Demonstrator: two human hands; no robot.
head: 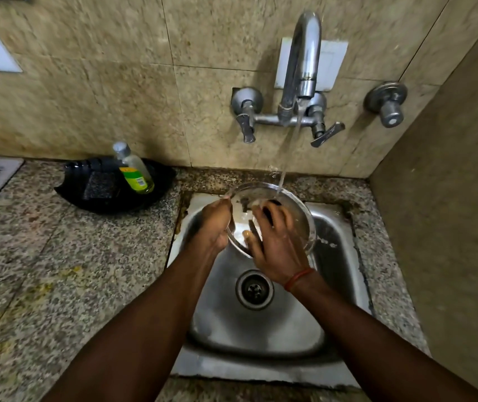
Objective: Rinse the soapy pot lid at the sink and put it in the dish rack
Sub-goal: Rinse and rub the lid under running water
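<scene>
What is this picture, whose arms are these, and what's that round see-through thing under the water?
The camera sits on a person's head, looking down, so the arms are theirs. No robot here. The left hand grips the rim of a round clear glass pot lid; the right hand rests on it with spread fingers. Water runs from the curved steel wall tap onto the lid, above the steel sink. On the speckled granite counter, a black dish holds a clear bottle with a yellow-green label.

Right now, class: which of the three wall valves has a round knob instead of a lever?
The far-right valve, mounted alone on the wall. The left lever valve and right lever valve both join the running faucet.
</scene>
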